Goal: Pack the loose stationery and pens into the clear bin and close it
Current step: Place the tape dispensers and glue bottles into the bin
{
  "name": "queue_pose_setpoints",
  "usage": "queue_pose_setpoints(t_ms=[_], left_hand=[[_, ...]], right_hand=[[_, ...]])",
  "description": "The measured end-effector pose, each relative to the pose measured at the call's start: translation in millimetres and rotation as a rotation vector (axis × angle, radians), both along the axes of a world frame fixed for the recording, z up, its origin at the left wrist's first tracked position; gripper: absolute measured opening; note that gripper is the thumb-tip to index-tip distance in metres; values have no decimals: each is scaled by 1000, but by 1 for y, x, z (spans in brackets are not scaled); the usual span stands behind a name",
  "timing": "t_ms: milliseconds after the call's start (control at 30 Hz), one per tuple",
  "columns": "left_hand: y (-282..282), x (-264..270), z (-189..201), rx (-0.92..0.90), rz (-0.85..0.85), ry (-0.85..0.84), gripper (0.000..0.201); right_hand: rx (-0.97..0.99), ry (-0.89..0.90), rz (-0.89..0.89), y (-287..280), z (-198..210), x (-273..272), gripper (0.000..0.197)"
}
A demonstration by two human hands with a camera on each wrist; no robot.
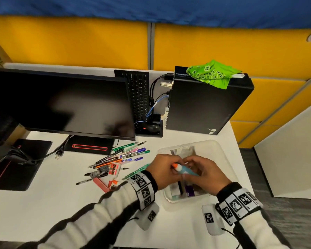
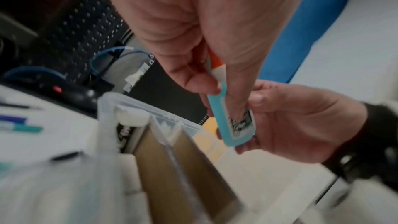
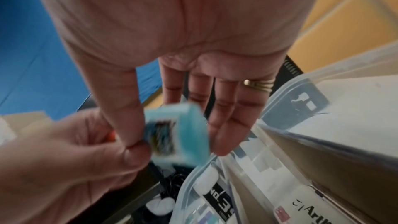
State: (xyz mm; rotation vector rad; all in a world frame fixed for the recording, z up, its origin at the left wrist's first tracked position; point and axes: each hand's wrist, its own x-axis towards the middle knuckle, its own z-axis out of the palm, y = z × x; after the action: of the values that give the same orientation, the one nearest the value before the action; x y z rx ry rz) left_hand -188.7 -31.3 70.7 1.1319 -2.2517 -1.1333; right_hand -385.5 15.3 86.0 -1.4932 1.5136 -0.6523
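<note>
Both hands, the left hand (image 1: 164, 170) and the right hand (image 1: 207, 174), hold a blue glue bottle (image 1: 184, 171) over the clear bin (image 1: 221, 151) and cover its opening. At 9 o'clock loose pens (image 1: 118, 159) crowd the desk (image 1: 79, 203). At 12 o'clock the computer tower (image 1: 205, 103) blocks. At 6 o'clock the desk is free.

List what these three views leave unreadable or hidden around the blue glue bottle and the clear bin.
- Blue glue bottle: label is motion-blurred in both wrist views, too small in the head view.
- Clear bin: its middle is hidden by the left hand and right hand in the head view.
- Bin lid: in no view.
- Pens: brands too small in the head view.
- Right hand's grip: fingers blurred; contact unclear.
</note>
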Motion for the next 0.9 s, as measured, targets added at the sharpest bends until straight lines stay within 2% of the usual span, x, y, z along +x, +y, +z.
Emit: queue_pose_setpoints(t_ms=[133,200,233,367,467,567,700,900], left_hand=[[8,4,-2,334,92,268,41],[4,13,1,405,166,342,45],[-1,19,3,376,224,328,43],[-21,77,-15,153,430,91,26],[-25,133,-41,204,558,-180,20],[-23,172,-62,249,656,-423,15],[-22,187,-80,248,669,-556,9],[-23,193,-95,228,678,-657,21]], right_hand=[[-16,32,-5,2,-3,-4,29],[-43,96,-83,-1,-8,-8,28],[-56,136,-136,-3,-12,-12,28],[-71,316,-181,-19,-25,-19,23],[-12,418,-157,-38,-33,-12,15],[-5,601,-109,-61,-39,-1,12],[48,701,-17,-72,-45,11,18],[63,699,30,-74,-44,16,17]])
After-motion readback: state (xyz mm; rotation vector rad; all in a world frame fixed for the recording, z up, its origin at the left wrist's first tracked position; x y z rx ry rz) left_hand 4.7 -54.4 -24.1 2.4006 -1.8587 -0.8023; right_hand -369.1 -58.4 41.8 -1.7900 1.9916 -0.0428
